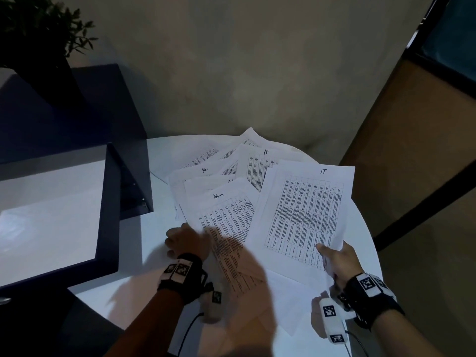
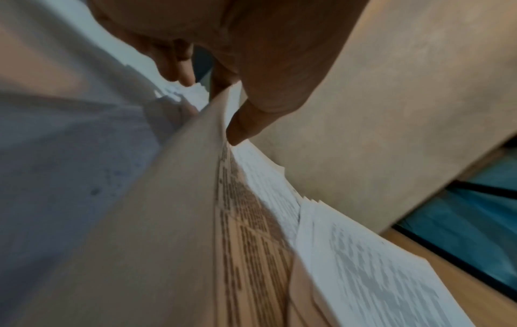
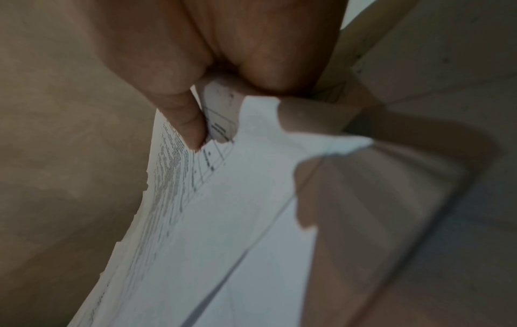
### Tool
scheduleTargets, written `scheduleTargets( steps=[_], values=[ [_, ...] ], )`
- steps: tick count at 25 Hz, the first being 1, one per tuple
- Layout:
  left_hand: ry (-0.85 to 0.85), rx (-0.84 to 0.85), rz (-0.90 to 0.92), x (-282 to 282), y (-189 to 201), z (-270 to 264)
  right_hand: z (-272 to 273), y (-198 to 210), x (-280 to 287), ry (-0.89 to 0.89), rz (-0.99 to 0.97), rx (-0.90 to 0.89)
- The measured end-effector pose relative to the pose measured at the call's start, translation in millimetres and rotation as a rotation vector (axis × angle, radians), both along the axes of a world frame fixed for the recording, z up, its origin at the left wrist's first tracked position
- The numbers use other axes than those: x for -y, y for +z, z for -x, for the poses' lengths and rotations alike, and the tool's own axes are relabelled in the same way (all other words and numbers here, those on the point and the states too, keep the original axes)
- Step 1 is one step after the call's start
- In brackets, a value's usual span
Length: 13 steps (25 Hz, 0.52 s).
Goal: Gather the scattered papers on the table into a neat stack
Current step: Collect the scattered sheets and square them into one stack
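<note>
Fig. Head view, w/ both wrist views. Clock directions are taken from the centre of the round white table (image 1: pixel 144 274), 12 being the far edge.

(a) R hand (image 1: pixel 340 261), at approx. 4 o'clock, pinches the near R corner of the IT sheet (image 1: pixel 304 215): thumb on the printed face, fingers beneath. The sheet is raised off the table and tilted, hand-written heading toward 12. R wrist view confirms this: thumb (image 3: pixel 190 124) pressed on the sheet (image 3: pixel 223 221), paper crumpled at the pinch.

(b) L hand (image 1: pixel 186 242), at approx. 8 o'clock, grips the L edge of the Admin sheet (image 1: pixel 226 215), fingers curled round it. The near end of this sheet curls up toward the camera and is blurred. L wrist view: thumb (image 2: pixel 246 124) bears on the printed side, other fingers behind the sheet (image 2: pixel 167 221).

(c) Remaining papers (image 1: pixel 255 161) lie fanned and overlapping from centre to 11–12 o'clock, partly under the two held sheets; one corner overhangs the far rim. A further sheet lies flat at 5 o'clock, beneath the IT sheet.

(d) Surroundings: dark cabinet (image 1: pixel 103 112) at 9–10 o'clock, touching the table edge; potted plant (image 1: pixel 38 21) on top of it. Marker-tagged wristbands (image 1: pixel 180 271) on both forearms.
</note>
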<state>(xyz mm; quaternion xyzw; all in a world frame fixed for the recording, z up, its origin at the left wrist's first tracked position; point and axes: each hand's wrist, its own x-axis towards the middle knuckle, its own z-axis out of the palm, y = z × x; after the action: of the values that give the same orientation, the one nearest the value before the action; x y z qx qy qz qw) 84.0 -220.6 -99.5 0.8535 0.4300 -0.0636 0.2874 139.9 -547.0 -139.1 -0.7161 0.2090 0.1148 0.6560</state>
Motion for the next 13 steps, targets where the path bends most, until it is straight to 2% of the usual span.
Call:
scheduleTargets(
  steps=[1, 3, 4, 5, 6, 8, 9, 11, 13],
  values=[
    [-0.042, 0.03, -0.068, 1.0, -2.0, -0.5, -0.2, 0.6, -0.7, -0.002, -0.004, 0.007],
    [-0.2, 0.242, -0.189, 9.4, -3.1, 0.7, -1.5, 1.4, -1.3, -0.009, -0.021, 0.011],
    [-0.24, 0.388, -0.173, 9.2, -5.7, 0.6, -1.6, 4.3, -2.5, -0.005, -0.029, 0.008],
    [-0.194, 0.492, -0.072, 7.7, -3.0, -0.8, -2.7, 5.4, -1.7, -0.001, -0.036, 0.011],
    [-0.067, 0.559, 0.061, -0.4, -3.4, -4.4, -3.9, 7.3, -1.0, -0.001, -0.045, 0.008],
    [0.158, 0.564, 0.306, -13.7, -2.5, -8.5, -2.2, 11.7, 0.4, 0.011, -0.074, 0.005],
    [0.156, 0.547, 0.396, -14.5, -4.7, -5.9, -0.4, 12.6, 0.3, 0.022, -0.07, 0.009],
    [-0.014, 0.429, 0.476, -6.1, -8.3, 1.8, 2.0, 11.8, -0.5, 0.037, -0.044, -0.005],
    [-0.137, 0.385, 0.377, 0.5, -9.7, 5.6, 2.8, 6.6, -1.2, 0.02, -0.088, -0.025]
  ],
)
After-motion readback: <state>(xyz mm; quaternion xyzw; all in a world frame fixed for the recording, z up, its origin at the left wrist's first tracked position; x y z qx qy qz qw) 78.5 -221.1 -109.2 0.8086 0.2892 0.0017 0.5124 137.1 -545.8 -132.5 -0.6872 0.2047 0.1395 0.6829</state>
